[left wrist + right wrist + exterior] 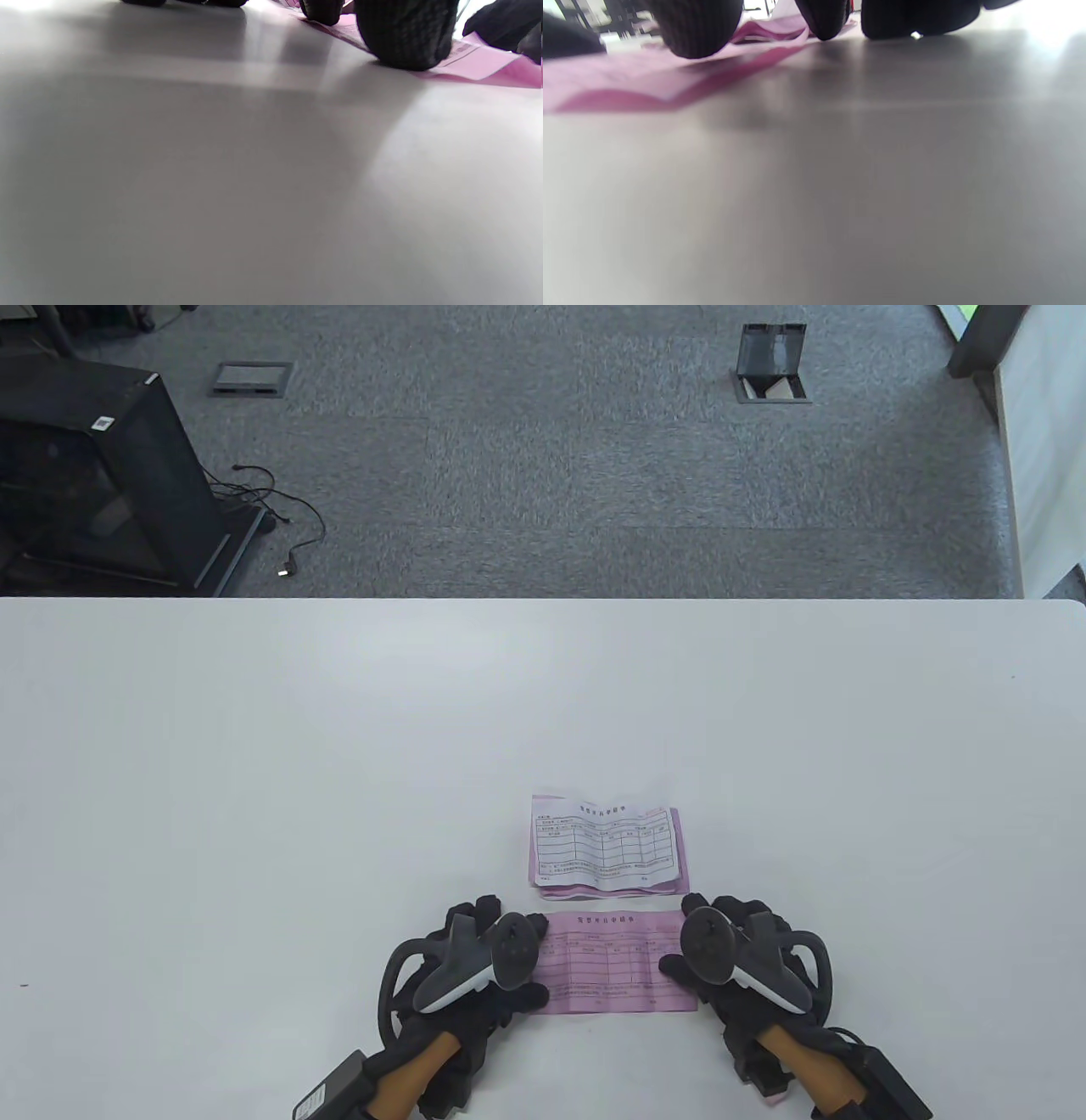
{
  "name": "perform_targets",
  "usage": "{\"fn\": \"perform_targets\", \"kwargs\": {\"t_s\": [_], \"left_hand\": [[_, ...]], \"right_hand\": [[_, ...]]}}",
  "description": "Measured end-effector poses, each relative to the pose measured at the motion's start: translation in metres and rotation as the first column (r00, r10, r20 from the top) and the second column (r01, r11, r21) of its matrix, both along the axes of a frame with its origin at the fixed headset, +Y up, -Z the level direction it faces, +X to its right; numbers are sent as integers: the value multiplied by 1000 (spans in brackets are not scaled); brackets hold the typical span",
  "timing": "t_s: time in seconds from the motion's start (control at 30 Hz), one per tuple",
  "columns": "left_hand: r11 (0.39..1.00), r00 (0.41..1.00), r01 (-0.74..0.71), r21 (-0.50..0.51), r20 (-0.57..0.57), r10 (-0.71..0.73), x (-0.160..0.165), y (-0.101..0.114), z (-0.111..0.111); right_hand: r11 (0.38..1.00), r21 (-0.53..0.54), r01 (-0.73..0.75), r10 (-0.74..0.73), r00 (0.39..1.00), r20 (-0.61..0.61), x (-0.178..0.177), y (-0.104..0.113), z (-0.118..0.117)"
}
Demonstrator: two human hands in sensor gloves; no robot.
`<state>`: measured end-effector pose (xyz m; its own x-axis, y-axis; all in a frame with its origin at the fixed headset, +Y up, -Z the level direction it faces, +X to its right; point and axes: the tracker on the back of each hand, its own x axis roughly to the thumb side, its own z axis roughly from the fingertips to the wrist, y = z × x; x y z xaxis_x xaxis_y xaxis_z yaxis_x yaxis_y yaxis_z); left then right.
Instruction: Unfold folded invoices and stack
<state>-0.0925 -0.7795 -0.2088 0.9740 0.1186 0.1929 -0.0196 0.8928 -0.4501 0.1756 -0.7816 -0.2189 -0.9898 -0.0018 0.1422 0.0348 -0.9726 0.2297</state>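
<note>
A: Item one — a flat pink printed paper invoice [615,960], lying on the white table [254,780] at the near edge, pressed at its ends by the left hand [475,963] and right hand [738,954]. Fingertips [403,38] are seen resting on the sheet; nothing appears pinched.

B: Item two — a small pile of white and pink invoices [604,844], just beyond it.

A: Risk noted: the sheet could be skewed or creased if uneven pressure is applied.

B: A slightly lifted paper edge is shown only by the wrist views; the pile's position mainly by the table view.
</note>
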Motion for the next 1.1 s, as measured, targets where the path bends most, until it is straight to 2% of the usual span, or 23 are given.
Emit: {"fn": "perform_targets", "kwargs": {"t_s": [0.1, 0.43, 0.53, 0.63, 0.77, 0.83, 0.9, 0.97, 1.0, 1.1], "left_hand": [[1000, 1000, -3, 11, -2, 3, 0, -1, 1], [999, 1000, 6, 36, 0, -6, 2, -1, 3], [999, 1000, 8, 35, -1, -8, 2, -1, 3], [999, 1000, 10, 33, -4, -10, 3, -1, 4], [999, 1000, 5, 38, -15, -5, 4, -1, 5], [999, 999, -27, 42, -29, 28, 2, 1, 5], [996, 995, -90, 10, -51, 90, -3, 5, 4], [982, 982, -175, -64, -87, 169, -13, 15, 2], [969, 969, -229, -88, -114, 219, -19, 19, 0], [895, 880, -442, -57, -221, 420, -39, 31, -4]], "right_hand": [[999, 32, -24, 24, 1000, -17, -4, 2, 3], [999, 45, -9, 7, 999, 54, -8, 3, 9], [998, 4, 67, -67, 991, 120, -6, 1, 9], [975, -49, 216, -202, 959, 200, -2, -3, 13], [960, -38, 279, -264, 938, 224, 3, -2, 14], [934, 8, 358, -351, 908, 228, 7, 1, 14], [867, 154, 474, -499, 832, 245, 12, 6, 15], [814, 180, 552, -580, 790, 199, 15, 18, 17], [799, 178, 575, -600, 781, 171, 16, 25, 18], [722, 219, 656, -677, 736, 26, 13, 48, 20]]}}
